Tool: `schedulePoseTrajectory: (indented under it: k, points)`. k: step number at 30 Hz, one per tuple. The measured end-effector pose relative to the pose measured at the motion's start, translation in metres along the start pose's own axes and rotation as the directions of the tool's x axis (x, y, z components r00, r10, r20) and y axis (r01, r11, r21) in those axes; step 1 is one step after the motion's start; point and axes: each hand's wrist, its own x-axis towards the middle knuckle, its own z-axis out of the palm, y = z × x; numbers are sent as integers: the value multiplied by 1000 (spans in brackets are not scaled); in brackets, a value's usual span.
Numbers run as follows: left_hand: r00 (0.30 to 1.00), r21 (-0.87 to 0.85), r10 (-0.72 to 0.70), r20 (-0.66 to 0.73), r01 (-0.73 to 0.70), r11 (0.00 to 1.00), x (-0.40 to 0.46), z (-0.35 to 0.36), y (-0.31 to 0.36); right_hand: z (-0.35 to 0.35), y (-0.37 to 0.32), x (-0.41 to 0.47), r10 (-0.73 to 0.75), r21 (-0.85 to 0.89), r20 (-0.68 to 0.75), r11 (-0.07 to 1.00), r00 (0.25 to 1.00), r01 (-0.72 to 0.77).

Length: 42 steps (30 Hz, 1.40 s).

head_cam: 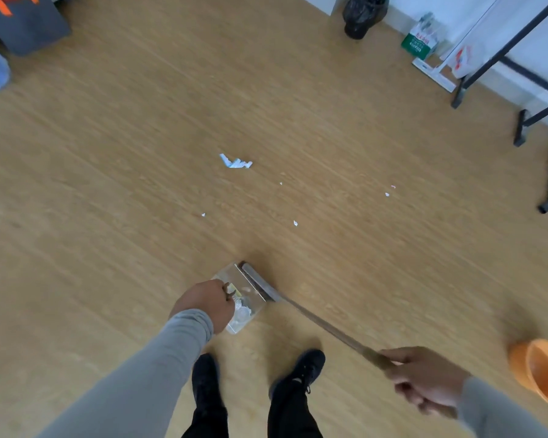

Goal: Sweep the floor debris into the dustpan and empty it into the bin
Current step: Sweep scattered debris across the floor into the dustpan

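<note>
Yellow wood floor (pixel 140 153) is smooth and streaky. A black bin (pixel 363 14) stands far off by the wall. The left hand (pixel 208 303) is closed around the shiny dustpan (pixel 246 298) with scraps inside. The right hand (pixel 427 379) is wrapped around the long thin broom (pixel 323 328), its head touching the pan. A crumpled paper (pixel 235 161) lies further out.

Grey long sleeves (pixel 146 374) to the wrists, black trousers (pixel 290 412), black shoes (pixel 307 366).
</note>
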Motion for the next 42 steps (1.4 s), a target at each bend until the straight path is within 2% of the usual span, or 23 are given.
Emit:
schedulePoseTrajectory:
  k: [3,5,7,9,12,15,18,21,26,30,34,37,40,42]
  points:
    - [1000,-9,20,7,-20,1000,1,-1,-3,-17,8,-25,26,129,-42,991,999,-20]
    - [1000,-14,18,8,-18,1000,4,-2,-3,-2,5,-18,11,110,-94,994,995,-1]
    - [1000,-3,22,9,-22,1000,5,-2,-1,21,-8,-2,25,41,-72,999,997,-22]
    - [1000,-7,25,3,-25,1000,6,-1,-1,46,-22,17,79,80,-17,994,997,-77]
    - [1000,-16,28,2,-28,999,6,-1,-4,60,-22,18,-2,-31,-16,1000,1000,2]
    - [999,-30,19,29,-18,999,0,-3,-13,34,-11,-8,-11,80,-21,997,1000,13]
    - [998,-14,33,52,-32,999,-8,-13,-22,21,-4,-36,-28,203,-77,978,997,44]
    - [999,-31,23,39,-22,999,-1,-32,-26,20,-17,-35,-91,187,-177,974,980,125]
    - [1000,-46,17,-7,-18,999,32,-63,-6,-8,-76,5,-97,231,-343,955,934,185]
    - [1000,-10,20,-14,-21,1000,67,-79,20,-52,-126,53,-79,212,-385,962,919,172]
    - [999,121,40,-7,-39,992,111,-98,50,-90,-164,111,-53,109,-367,989,929,99]
    - [999,183,44,-1,-43,982,140,-115,70,-88,-179,143,-35,-10,-303,999,952,34]
    - [1000,208,30,2,-30,978,158,-131,74,-64,-186,137,-47,-177,-228,984,972,6]
    - [1000,206,4,10,-6,979,162,-140,66,-53,-187,116,-36,-183,-111,983,993,15]
